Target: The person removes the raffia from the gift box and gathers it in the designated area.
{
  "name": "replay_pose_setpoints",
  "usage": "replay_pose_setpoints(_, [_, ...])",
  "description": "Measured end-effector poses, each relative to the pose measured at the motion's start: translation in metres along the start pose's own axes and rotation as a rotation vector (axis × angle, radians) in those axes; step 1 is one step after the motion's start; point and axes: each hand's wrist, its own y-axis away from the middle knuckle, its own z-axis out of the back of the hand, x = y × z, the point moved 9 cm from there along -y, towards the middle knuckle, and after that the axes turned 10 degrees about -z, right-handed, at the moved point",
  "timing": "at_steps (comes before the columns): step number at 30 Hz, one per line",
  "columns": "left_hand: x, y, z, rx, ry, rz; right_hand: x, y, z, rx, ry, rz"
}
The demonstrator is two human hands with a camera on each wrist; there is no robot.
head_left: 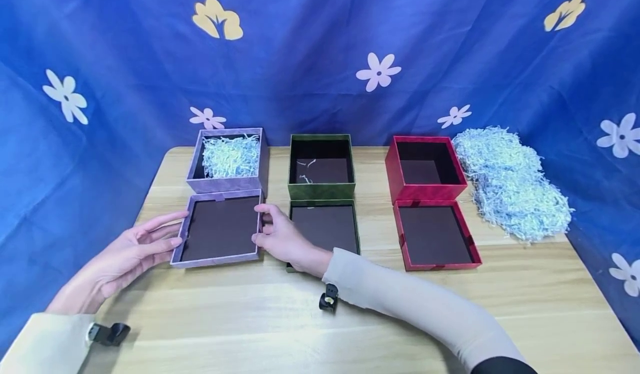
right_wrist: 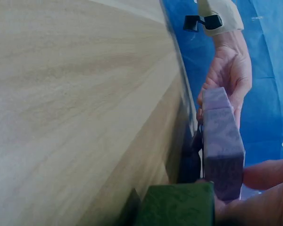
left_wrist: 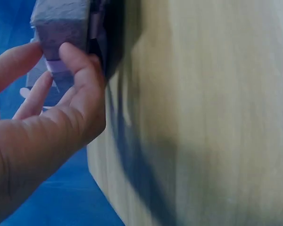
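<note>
A light purple box lid (head_left: 220,229), its dark inner side facing up, is held between both hands in front of the purple box (head_left: 225,184). My left hand (head_left: 132,252) grips the lid's left edge with thumb and fingers. On the opposite edge, my right hand (head_left: 285,238) pinches the rim. In the right wrist view the lid (right_wrist: 221,146) looks raised off the table, beside the green lid's corner (right_wrist: 179,202). Blue shredded paper (head_left: 232,157) lies inside the purple box. The right hand and wrist cover part of the green lid (head_left: 325,227).
Behind the green lid stands an open green box (head_left: 322,192) with a few paper shreds inside. To its right are an open red box (head_left: 427,192) and its red lid (head_left: 440,267). A large heap of blue shredded paper (head_left: 520,185) lies at the table's right.
</note>
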Motion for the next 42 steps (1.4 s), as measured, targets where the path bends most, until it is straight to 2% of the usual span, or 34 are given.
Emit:
replay_pose_setpoints(7, [0.007, -0.002, 0.003, -0.009, -0.087, 0.001, -0.004, -0.004, -0.006, -0.101, 0.164, -0.020])
replay_pose_setpoints(13, [0.010, -0.003, 0.001, -0.021, -0.153, 0.004, -0.004, -0.008, -0.009, -0.113, 0.255, -0.058])
replay_pose_setpoints(16, [0.008, -0.006, 0.001, -0.032, -0.190, 0.000, 0.004, -0.009, -0.008, -0.119, 0.286, -0.062])
replay_pose_setpoints(18, [0.006, -0.009, 0.002, -0.040, -0.202, -0.003, 0.016, -0.009, -0.005, -0.125, 0.315, -0.026])
replay_pose_setpoints(20, [0.001, -0.013, 0.004, -0.048, -0.195, -0.015, 0.034, -0.009, -0.002, -0.127, 0.362, 0.052])
replay_pose_setpoints(23, [-0.012, -0.019, 0.006, -0.069, -0.130, -0.045, 0.067, -0.009, 0.001, -0.132, 0.435, 0.185])
replay_pose_setpoints(25, [-0.023, -0.024, 0.006, -0.090, -0.087, -0.076, 0.088, -0.012, 0.004, -0.143, 0.477, 0.247])
replay_pose_setpoints(27, [-0.035, -0.029, 0.008, -0.129, -0.050, -0.110, 0.107, -0.017, 0.007, -0.172, 0.513, 0.287])
replay_pose_setpoints(30, [-0.049, -0.042, 0.010, -0.189, -0.072, -0.142, 0.134, -0.031, 0.014, -0.229, 0.567, 0.337])
replay_pose_setpoints(32, [-0.053, -0.054, 0.011, -0.218, -0.094, -0.140, 0.148, -0.041, 0.015, -0.247, 0.603, 0.357])
replay_pose_setpoints(35, [-0.051, -0.074, 0.010, -0.229, -0.110, -0.086, 0.159, -0.058, 0.010, -0.220, 0.650, 0.338])
replay_pose_setpoints(38, [-0.046, -0.090, 0.009, -0.218, -0.096, -0.032, 0.161, -0.073, -0.002, -0.194, 0.678, 0.258])
replay_pose_setpoints(42, [-0.048, -0.100, 0.010, -0.195, -0.052, -0.028, 0.161, -0.090, -0.017, -0.227, 0.712, 0.131])
